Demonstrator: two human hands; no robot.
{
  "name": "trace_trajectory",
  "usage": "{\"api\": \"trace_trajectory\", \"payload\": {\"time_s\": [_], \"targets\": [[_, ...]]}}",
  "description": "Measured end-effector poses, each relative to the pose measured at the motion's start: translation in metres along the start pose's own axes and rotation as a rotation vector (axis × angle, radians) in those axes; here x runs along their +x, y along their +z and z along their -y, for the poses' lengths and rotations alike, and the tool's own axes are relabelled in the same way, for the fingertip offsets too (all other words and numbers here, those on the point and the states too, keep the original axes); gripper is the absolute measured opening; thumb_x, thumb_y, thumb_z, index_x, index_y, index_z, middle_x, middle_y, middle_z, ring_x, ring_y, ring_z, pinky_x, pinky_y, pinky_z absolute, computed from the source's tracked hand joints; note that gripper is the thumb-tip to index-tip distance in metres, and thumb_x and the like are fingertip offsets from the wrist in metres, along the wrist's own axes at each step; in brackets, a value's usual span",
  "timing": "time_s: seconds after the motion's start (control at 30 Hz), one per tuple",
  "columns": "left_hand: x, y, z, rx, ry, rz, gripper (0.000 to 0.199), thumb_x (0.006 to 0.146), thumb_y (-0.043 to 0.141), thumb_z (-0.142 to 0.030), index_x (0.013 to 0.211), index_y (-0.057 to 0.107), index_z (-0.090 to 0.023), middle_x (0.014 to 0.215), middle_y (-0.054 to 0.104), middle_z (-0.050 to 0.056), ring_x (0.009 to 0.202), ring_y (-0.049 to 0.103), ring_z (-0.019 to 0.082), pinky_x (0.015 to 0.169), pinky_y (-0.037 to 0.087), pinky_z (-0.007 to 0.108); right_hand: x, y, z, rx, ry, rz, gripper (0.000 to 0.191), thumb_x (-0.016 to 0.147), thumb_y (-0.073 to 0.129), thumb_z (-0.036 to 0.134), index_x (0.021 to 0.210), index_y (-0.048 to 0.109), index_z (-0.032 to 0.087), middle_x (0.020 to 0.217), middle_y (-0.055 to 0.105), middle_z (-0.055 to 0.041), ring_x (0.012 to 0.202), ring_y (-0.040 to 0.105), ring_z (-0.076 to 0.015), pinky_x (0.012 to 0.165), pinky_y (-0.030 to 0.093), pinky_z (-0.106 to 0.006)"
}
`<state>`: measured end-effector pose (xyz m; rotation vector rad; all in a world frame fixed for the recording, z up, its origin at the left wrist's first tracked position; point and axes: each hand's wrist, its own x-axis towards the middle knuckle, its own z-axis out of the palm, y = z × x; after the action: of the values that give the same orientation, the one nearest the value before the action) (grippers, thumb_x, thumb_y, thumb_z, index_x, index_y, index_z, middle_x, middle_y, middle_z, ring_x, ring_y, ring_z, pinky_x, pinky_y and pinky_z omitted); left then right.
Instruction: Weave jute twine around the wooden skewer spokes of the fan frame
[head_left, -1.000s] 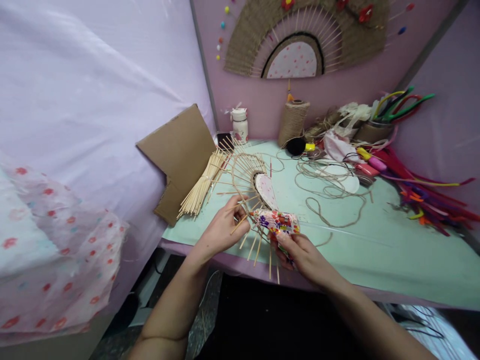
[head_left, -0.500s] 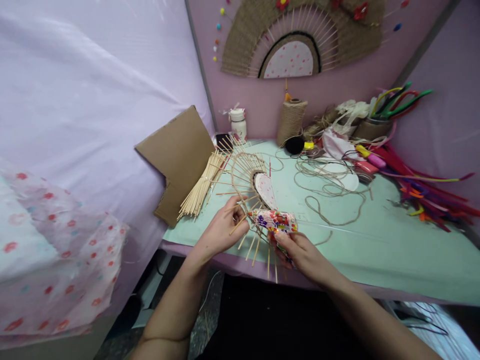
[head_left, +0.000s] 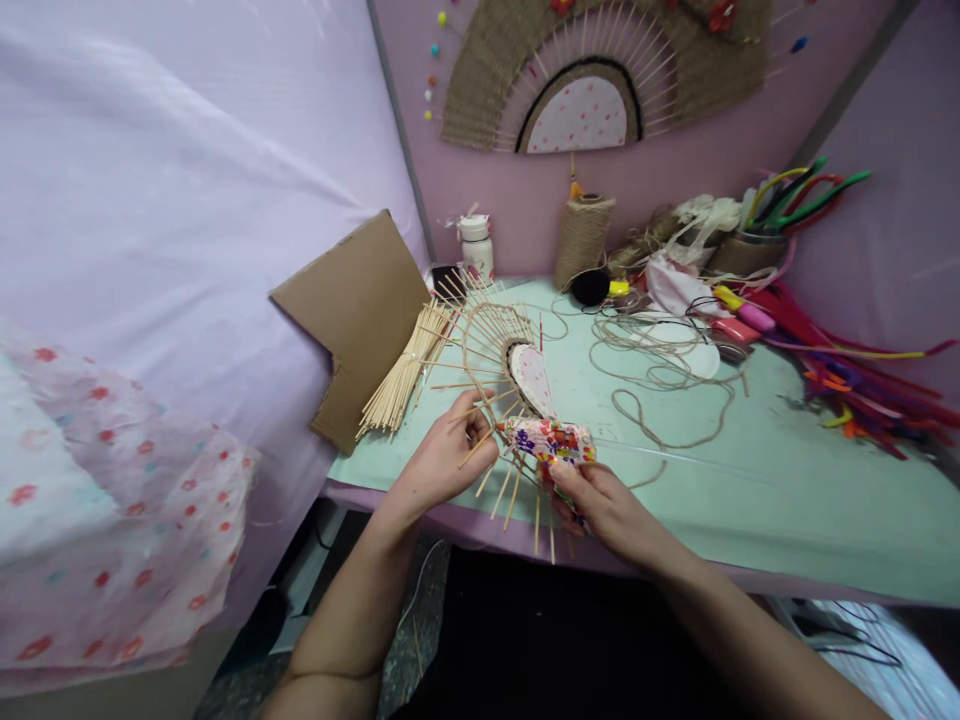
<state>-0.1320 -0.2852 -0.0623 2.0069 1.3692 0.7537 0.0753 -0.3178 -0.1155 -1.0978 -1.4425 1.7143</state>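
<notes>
A fan-shaped frame (head_left: 531,380) of thin sticks, with a spotted half-round centre and twine looped across the sticks, lies at the table's front edge. My left hand (head_left: 457,450) is closed on the frame's sticks and twine at its near left side. In my right hand (head_left: 589,495) is a glue gun (head_left: 551,441) with a colourful patterned covering. The gun's tip points left and meets the twine beside my left fingers. A clear glue stick extends to the right from the gun's back.
A bundle of sticks (head_left: 405,375) leans by brown cardboard (head_left: 364,320) at left. Loose twine (head_left: 649,375), a twine spool (head_left: 585,240), a white bottle (head_left: 476,245) and colourful pipe cleaners (head_left: 862,380) occupy the table (head_left: 750,500). A finished fan (head_left: 577,115) hangs behind.
</notes>
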Motion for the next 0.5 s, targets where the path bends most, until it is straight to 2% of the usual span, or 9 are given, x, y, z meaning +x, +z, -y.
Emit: {"api": "trace_trajectory", "payload": {"time_s": [0.1,0.17,0.33,0.5], "targets": [[0.000,0.000,0.000,0.006,0.005,0.004,0.011,0.075,0.048,-0.014,0.067,0.044,-0.021,0.087,0.061,0.005,0.111,0.055,0.022,0.079,0.044,0.028,0.000,0.000,0.000,-0.011,-0.015,0.015,0.053,0.087,0.043,0.069,0.073,0.048,0.018,0.055,0.041,0.0041,0.047,0.038,-0.0093,0.045,0.030,-0.024],[-0.001,0.000,0.001,0.010,0.000,0.005,0.010,0.075,0.048,-0.015,0.068,0.044,-0.021,0.091,0.061,0.005,0.109,0.056,0.021,0.078,0.044,0.028,0.000,0.000,0.001,-0.022,-0.017,0.006,0.053,0.087,0.043,0.068,0.072,0.049,0.018,0.054,0.041,0.0043,0.047,0.038,-0.0091,0.046,0.030,-0.024],[-0.001,0.000,0.002,0.024,-0.025,0.015,0.004,0.076,0.048,-0.017,0.078,0.050,-0.020,0.080,0.058,0.002,0.095,0.059,0.019,0.076,0.044,0.028,-0.004,-0.003,0.004,-0.137,-0.003,-0.008,0.054,0.088,0.042,0.067,0.064,0.047,0.019,0.054,0.044,0.0022,0.051,0.042,-0.0107,0.050,0.034,-0.025],[0.001,-0.002,-0.003,0.024,0.003,0.019,0.012,0.076,0.048,-0.017,0.065,0.045,-0.020,0.088,0.058,0.006,0.106,0.056,0.022,0.077,0.044,0.029,-0.015,-0.003,0.010,-0.089,0.040,-0.046,0.052,0.087,0.044,0.067,0.067,0.047,0.019,0.057,0.042,0.0027,0.050,0.041,-0.0105,0.048,0.034,-0.025]]}}
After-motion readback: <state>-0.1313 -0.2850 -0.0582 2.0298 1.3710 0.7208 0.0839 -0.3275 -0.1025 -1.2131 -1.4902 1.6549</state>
